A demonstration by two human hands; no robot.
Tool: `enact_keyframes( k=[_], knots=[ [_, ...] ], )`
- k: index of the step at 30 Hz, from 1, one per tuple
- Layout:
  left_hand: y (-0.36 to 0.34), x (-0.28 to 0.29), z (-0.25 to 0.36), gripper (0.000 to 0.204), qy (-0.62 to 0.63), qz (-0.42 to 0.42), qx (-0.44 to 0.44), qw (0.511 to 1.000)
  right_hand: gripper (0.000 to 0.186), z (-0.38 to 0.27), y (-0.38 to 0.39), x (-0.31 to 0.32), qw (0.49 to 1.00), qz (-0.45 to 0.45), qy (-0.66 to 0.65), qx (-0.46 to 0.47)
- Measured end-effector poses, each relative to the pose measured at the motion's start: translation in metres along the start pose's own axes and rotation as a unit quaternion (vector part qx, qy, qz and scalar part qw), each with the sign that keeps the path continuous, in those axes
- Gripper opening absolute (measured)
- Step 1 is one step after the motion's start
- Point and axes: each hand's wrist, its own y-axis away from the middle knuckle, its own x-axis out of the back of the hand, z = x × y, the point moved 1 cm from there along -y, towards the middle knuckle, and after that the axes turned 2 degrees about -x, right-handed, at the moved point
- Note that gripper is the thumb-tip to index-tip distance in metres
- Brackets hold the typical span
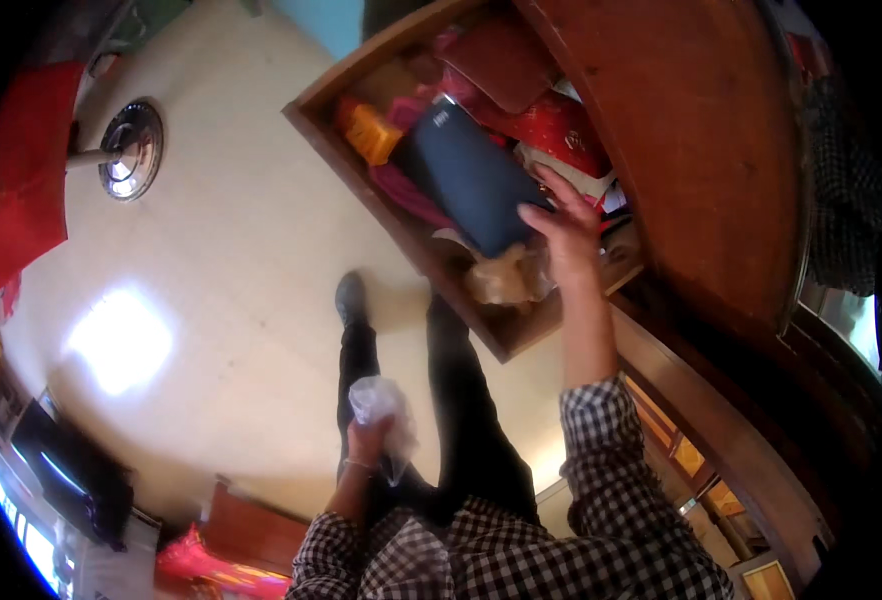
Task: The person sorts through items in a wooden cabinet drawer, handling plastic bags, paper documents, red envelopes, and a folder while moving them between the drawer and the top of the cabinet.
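Observation:
My left hand (369,440), low in front of my legs, is closed around a crumpled clear plastic bag (379,400). My right hand (569,222) reaches over a pulled-out wooden drawer (386,210), its fingers apart. The thumb is beside the near corner of a dark blue flat, box-like item (471,175); whether it touches cannot be made out. Around that item lie an orange-yellow packet (369,130), a brown-red flat case (506,62), a red patterned packet (561,138) and a pale yellowish plastic bag (501,278).
The drawer juts from a wooden cabinet (701,150) on the right. A round metal stand base (131,150) rests on the pale floor (231,300) at the left, near a red cloth-like panel (21,170). A dark screen (71,470) stands at the lower left.

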Motion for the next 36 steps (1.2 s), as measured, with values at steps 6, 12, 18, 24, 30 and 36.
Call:
enact_keyframes(
  k=[6,12,18,24,30,36],
  knots=[
    [0.005,0.0,0.013,0.036,-0.161,-0.005,-0.034,0.986,0.051,-0.013,0.05,0.071,0.998,0.05,-0.016,-0.028],
    [0.002,-0.003,0.009,0.035,-0.013,0.009,0.026,1.0,0.051,0.021,0.069,0.095,0.994,0.073,0.058,-0.064],
    [0.0,0.002,0.008,0.032,-0.061,-0.004,0.002,0.998,0.057,0.043,0.056,0.069,0.984,-0.034,0.139,-0.108],
    [-0.002,-0.006,0.005,0.029,-0.155,-0.029,-0.019,0.987,0.054,0.046,0.026,0.023,0.938,-0.034,0.345,0.008],
    [0.005,-0.011,0.019,0.029,0.075,-0.005,0.047,0.996,0.051,0.016,0.01,0.019,0.932,0.035,0.358,0.053],
    [0.004,-0.008,0.019,0.031,-0.023,-0.009,0.008,1.0,0.054,0.016,-0.012,0.042,0.826,0.27,0.469,0.158]
  ],
)
